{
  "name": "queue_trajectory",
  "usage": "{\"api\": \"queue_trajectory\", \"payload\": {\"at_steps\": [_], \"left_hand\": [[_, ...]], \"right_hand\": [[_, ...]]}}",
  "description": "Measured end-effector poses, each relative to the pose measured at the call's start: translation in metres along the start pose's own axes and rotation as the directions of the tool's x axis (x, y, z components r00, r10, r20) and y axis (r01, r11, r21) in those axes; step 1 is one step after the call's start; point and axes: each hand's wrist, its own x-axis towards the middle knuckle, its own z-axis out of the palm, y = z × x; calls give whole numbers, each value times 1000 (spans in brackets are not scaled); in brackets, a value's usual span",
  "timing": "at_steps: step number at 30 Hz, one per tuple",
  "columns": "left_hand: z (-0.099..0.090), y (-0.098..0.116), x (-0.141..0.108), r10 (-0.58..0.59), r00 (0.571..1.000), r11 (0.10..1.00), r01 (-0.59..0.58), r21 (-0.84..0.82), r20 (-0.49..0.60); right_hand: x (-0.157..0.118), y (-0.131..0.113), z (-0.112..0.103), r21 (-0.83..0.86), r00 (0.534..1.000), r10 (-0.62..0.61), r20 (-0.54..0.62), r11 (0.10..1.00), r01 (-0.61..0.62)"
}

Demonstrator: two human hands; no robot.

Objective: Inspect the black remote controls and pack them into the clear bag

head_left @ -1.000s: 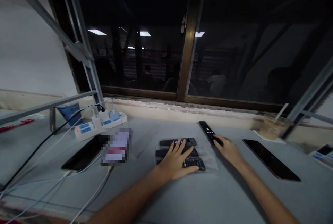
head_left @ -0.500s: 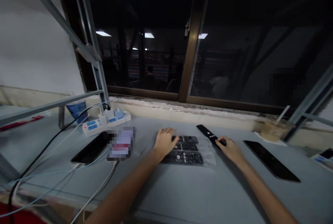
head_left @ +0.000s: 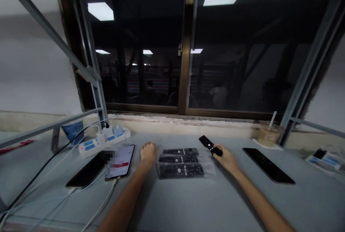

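Observation:
My right hand [head_left: 225,158] grips the lower end of a black remote control [head_left: 210,145], whose far end points up and left, just above the table. To the left, my left hand [head_left: 148,153] is at the tabletop with its fingers bent downward and slightly apart, and nothing shows in it. Between my hands lie three remotes in clear plastic sleeves, stacked in rows: a back remote [head_left: 180,151], a middle remote [head_left: 179,159] and a front remote [head_left: 183,170]. My left hand is beside their left ends, apart from them.
Left of my left hand are a lit phone [head_left: 125,163], a dark phone [head_left: 87,171], charging cables and a power strip [head_left: 91,148]. At right lie a black tablet-like slab [head_left: 268,165] and a drink cup [head_left: 269,135] with a straw. A window frame [head_left: 184,81] stands behind.
My left hand has moved left, off the wrapped remotes. My right hand still holds its remote. The whole view has tilted up and shifted a little.

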Motion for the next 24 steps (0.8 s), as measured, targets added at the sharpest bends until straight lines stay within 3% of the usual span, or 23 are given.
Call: {"api": "queue_trajectory", "payload": {"at_steps": [8,16,24], "left_hand": [[0,-1,2,-6,1000,1000,6,-11,17],[-11,7,-4,26,986,989,-49,-137,-165],[-11,21,-8,121,984,976,-142,-164,-134]], "right_hand": [[-2,-12,3,46,994,-101,-45,994,103],[-2,-23,-3,90,982,-173,-78,980,180],[-4,-35,-6,55,972,-214,-96,974,220]]}}
